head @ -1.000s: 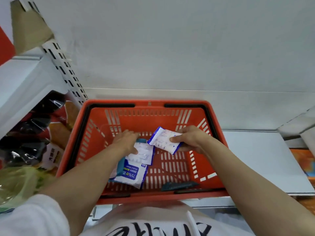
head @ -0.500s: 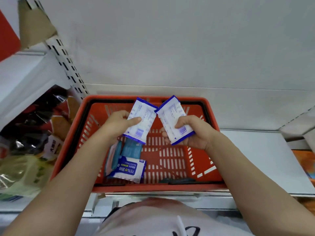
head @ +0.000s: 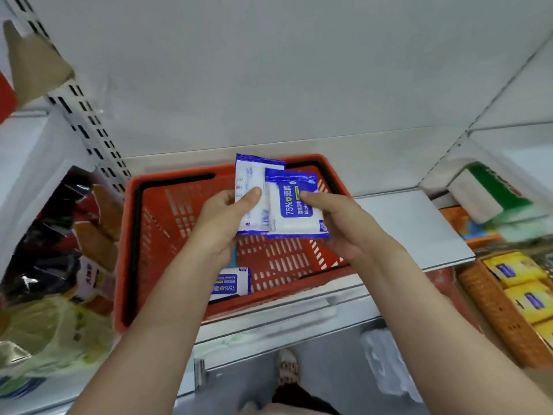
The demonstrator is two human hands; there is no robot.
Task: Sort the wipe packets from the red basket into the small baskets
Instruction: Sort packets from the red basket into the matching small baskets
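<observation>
Head-camera view over a shop shelf: two wipe packets are held above the red basket (head: 134,235), which is set on a white metal shelf (head: 404,223) backed by a plain white panel (head: 269,70). The left packet (head: 250,199), shown printed-back side up, is pinched between the thumb and curled fingers of the left hand (head: 221,226). The right packet (head: 294,205), marked "75%" on a blue label, is overlapped onto the first and gripped by the right hand (head: 338,226), thumb on its face and fingers beneath. Both packets are raised over the far half of the basket. A third packet (head: 230,284) is left lying on the basket floor at the near wall, partly hidden by the left forearm. To the left of the basket, a slotted shelf upright (head: 86,127) and crinkled snack bags (head: 59,235) are seen. To the right of the basket and lower down, an orange woven basket (head: 496,313) filled with yellow packets (head: 517,271) is seen, with green-and-white boxes (head: 490,193) on the neighbouring shelf. Below the basket, the shelf's front edge, a grey floor and a shoe (head: 287,366) are visible.
</observation>
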